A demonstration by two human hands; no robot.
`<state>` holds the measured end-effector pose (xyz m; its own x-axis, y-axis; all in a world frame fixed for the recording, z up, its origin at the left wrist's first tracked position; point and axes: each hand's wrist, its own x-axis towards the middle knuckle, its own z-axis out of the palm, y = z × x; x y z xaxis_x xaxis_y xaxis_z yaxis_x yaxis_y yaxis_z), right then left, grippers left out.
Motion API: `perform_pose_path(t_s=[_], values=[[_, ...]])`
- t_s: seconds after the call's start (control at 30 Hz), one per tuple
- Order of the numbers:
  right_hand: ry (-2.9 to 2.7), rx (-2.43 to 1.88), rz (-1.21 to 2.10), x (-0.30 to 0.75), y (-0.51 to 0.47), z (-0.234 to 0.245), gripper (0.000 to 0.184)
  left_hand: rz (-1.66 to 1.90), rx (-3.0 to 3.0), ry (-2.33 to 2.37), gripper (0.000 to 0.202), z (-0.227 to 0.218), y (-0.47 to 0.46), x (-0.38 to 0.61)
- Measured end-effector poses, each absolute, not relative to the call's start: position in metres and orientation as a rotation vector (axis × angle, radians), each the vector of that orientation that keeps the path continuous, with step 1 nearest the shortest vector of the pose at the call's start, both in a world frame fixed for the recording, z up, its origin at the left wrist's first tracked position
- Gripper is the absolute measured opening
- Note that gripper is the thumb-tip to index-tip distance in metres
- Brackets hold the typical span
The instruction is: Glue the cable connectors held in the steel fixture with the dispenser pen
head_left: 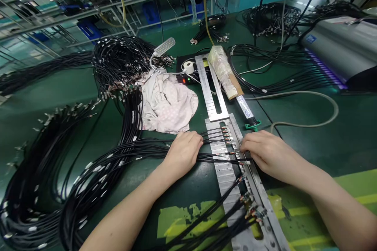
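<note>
Left hand [184, 151], fingers curled together, holds thin black metal-tipped cables [138, 150] down across grooved steel jig plate [225, 176], frame centre. Roughly seven tips seated. Right hand [266, 153]: fingers bunched at one tip, pinch hidden. One crumpled white cloth [167, 104] above.

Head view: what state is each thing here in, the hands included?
Left hand, fingers curled, resting on the black cables.
Right hand, fingertips at a cable end on the metal jig.
Control box, lights lit.
Cloth, crumpled.
Machine, glowing violet underneath.
</note>
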<state>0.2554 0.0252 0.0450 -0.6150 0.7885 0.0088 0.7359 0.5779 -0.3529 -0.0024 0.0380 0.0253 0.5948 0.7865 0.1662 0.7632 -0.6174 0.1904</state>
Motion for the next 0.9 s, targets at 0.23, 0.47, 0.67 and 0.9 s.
perform_pose_path(t_s=[0.23,0.47,0.67,0.9], values=[[-2.622,-1.266,0.425,0.257,0.025,0.044,0.028,0.309,2.865,1.43,0.025,0.015,0.033,0.006],[-2.645,-1.269,0.321,0.255,0.024,0.044,0.035,0.167,2.958,1.301,0.028,0.017,0.031,0.007],[-2.742,-1.215,0.0,0.242,0.029,0.038,0.056,0.153,3.013,1.23,0.024,0.025,0.031,0.006],[-2.715,-1.208,0.102,0.244,0.037,0.036,0.054,0.22,3.05,1.31,0.023,0.026,0.024,0.01]])
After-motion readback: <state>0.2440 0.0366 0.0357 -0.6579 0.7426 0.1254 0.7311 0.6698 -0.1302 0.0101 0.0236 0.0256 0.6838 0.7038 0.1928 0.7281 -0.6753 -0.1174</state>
